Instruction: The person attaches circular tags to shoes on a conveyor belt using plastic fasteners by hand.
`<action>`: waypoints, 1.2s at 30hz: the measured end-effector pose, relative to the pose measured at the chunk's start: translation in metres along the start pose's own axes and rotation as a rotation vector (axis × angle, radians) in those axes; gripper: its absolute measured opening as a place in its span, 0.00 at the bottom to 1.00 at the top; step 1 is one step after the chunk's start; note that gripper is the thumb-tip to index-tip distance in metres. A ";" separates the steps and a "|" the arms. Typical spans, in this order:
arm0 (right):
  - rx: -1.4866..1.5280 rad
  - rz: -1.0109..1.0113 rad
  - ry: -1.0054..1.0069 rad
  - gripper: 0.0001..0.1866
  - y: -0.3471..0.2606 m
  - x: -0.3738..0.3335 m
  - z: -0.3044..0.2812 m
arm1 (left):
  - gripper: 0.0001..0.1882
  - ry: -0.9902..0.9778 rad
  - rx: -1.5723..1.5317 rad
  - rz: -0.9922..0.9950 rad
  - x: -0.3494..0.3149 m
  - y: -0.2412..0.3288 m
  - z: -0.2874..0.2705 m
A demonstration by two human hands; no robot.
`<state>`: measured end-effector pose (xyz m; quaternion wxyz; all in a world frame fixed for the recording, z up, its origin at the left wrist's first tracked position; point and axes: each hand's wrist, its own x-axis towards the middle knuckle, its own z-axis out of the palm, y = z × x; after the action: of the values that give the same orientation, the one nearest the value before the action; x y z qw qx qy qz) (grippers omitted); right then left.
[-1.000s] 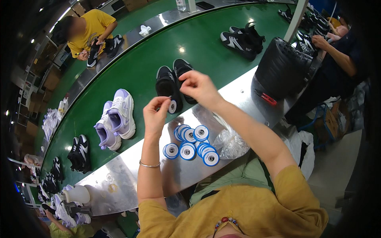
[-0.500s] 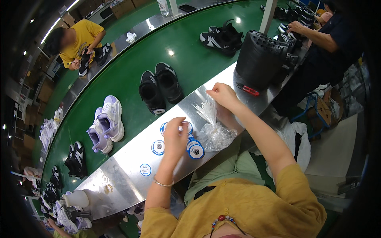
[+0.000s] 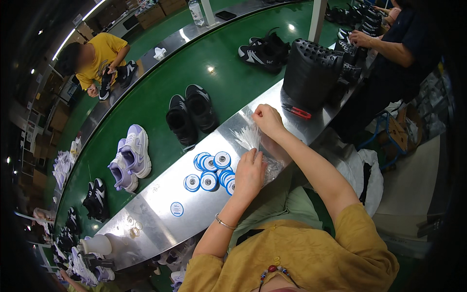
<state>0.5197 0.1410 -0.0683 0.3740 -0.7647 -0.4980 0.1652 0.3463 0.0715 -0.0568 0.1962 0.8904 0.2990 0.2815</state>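
Note:
A clear plastic bag (image 3: 274, 171) lies near the front edge of the metal bench, with a fanned bunch of thin white plastic strands (image 3: 245, 136) sticking out of its gathered top. My left hand (image 3: 250, 171) is closed over the gathered part of the bag, just below the strands. Beside the strands' far ends, my right hand (image 3: 267, 119) has its fingertips pinched together; whatever may be between them is too small to make out. Several round white tags with blue rims (image 3: 209, 181) are piled left of my left hand. One more round tag (image 3: 177, 209) lies apart from them.
Black shoes (image 3: 204, 109) and white-and-lilac sneakers (image 3: 134, 158) stand on the green belt beyond the bench. A red cutter (image 3: 297, 113) lies beside a tall black container (image 3: 311, 73). Rings (image 3: 134, 228) and a white jar (image 3: 98, 244) are at left. Other people work nearby.
My left hand has moved right, from over the round tags to the bag, uncovering the pile. My right hand stays by the strands, its fingers curled tighter.

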 end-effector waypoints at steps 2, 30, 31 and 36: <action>-0.069 -0.019 0.053 0.08 0.003 0.007 0.003 | 0.17 -0.001 -0.002 -0.011 0.001 -0.001 0.004; 1.089 0.173 0.067 0.04 -0.023 0.053 -0.036 | 0.18 -0.057 0.084 -0.075 0.032 0.004 0.020; 1.094 0.145 0.085 0.04 -0.024 0.049 -0.048 | 0.18 -0.058 0.079 -0.076 0.033 0.005 0.023; 1.117 0.174 0.051 0.05 -0.033 0.006 -0.072 | 0.16 0.051 0.069 -0.028 0.029 0.006 0.011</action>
<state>0.5464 0.1246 0.0050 0.7188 -0.4928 -0.2610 0.4152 0.3749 0.0840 -0.0512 0.1615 0.8849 0.3261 0.2908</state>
